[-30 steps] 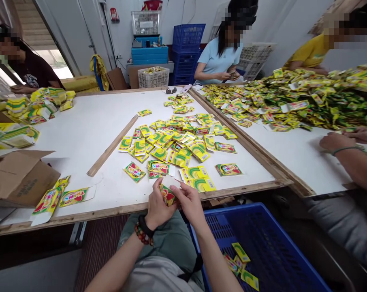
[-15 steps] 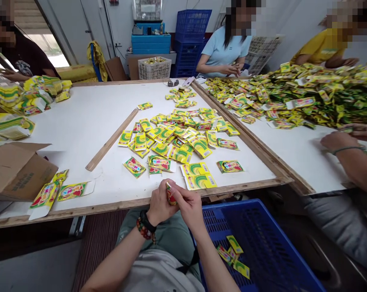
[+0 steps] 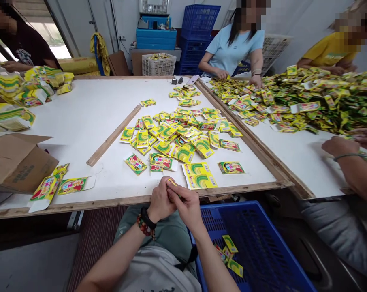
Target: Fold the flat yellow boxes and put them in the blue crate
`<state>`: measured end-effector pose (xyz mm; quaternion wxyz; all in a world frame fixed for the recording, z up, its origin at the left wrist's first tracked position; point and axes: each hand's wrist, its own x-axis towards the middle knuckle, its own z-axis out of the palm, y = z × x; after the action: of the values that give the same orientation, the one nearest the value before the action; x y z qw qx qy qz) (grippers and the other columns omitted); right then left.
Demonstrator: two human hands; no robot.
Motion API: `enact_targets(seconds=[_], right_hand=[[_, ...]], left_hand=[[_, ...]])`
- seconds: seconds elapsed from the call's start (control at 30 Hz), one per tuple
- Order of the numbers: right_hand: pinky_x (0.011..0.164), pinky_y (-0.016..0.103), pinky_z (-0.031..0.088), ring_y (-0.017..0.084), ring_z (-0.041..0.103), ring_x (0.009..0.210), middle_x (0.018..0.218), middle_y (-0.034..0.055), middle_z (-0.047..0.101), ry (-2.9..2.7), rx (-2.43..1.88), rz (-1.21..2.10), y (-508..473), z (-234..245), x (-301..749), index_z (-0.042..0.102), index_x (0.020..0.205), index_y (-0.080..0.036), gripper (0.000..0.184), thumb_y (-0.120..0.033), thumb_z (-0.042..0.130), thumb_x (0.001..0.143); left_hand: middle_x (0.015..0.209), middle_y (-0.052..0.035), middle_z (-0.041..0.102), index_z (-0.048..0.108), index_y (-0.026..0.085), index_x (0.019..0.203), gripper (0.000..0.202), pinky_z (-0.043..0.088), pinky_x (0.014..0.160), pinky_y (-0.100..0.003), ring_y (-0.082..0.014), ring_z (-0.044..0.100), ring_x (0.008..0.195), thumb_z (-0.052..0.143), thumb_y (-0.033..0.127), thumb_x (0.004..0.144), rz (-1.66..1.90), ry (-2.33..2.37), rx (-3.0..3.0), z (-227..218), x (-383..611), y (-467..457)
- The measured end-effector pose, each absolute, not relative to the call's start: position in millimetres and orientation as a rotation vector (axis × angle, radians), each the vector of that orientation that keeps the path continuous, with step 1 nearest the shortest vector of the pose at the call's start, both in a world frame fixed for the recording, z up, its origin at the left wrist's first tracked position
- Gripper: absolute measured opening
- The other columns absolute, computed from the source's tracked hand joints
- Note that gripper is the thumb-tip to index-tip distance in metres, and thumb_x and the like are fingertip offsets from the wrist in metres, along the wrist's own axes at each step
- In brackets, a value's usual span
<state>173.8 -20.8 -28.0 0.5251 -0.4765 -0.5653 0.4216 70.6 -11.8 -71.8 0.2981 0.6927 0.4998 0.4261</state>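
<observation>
White wooden-framed worktable (image 3: 80, 121) at the near edge: left hand (image 3: 161, 200) and right hand (image 3: 186, 207) come together, fingertips pinching a small yellow printed packet (image 3: 172, 183) steadily.

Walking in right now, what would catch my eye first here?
A huge heap of yellow-green packets covers the far right table, while flat packets lie scattered across the white table ahead. Closest of all, the left hand and right hand pinch a small packet at the table's edge, beside a blue crate.

Bright, even indoor light, daylight via doorway (image 3: 51, 40) top L, wide-angle bend at edges
</observation>
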Motion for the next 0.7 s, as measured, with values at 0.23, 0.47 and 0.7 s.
enact_targets(seconds=[0.23, 0.47, 0.7], right_hand=[[0.068, 0.038, 0.057, 0.031, 0.073, 0.076, 0.087, 0.0085, 0.077, -1.266, -1.881, 0.617, -74, -31, 271, 0.076, 0.102, -0.023, 0.036, -0.043, 0.067, 0.073], [0.08, 0.042, 0.056, 0.03, 0.072, 0.087, 0.096, 0.0107, 0.076, -1.184, -1.73, 0.809, -67, -46, 277, 0.077, 0.097, -0.02, 0.04, -0.048, 0.07, 0.069], [0.075, 0.04, 0.059, 0.026, 0.07, 0.091, 0.096, 0.0098, 0.076, -0.814, -1.259, 1.257, -1, -57, 188, 0.076, 0.095, -0.019, 0.051, -0.061, 0.069, 0.068]], left_hand=[[0.134, -0.012, 0.049, 0.045, 0.022, 0.127, 0.049, 0.036, 0.105, -0.047, -0.0295, 0.043, 0.123, 0.062, 0.029, 0.081, 0.784, 1.122, 2.344, -35, 37, 37], [0.116, -0.0121, 0.056, 0.05, 0.02, 0.122, 0.054, 0.034, 0.101, -0.05, -0.032, 0.047, 0.116, 0.071, 0.024, 0.073, 0.306, 1.404, 2.514, -44, 36, 115], [0.118, -0.0126, 0.052, 0.042, 0.018, 0.127, 0.058, 0.047, 0.091, -0.04, -0.0284, 0.054, 0.11, 0.062, 0.046, 0.081, 0.482, 1.358, 2.474, -37, 32, 80]])
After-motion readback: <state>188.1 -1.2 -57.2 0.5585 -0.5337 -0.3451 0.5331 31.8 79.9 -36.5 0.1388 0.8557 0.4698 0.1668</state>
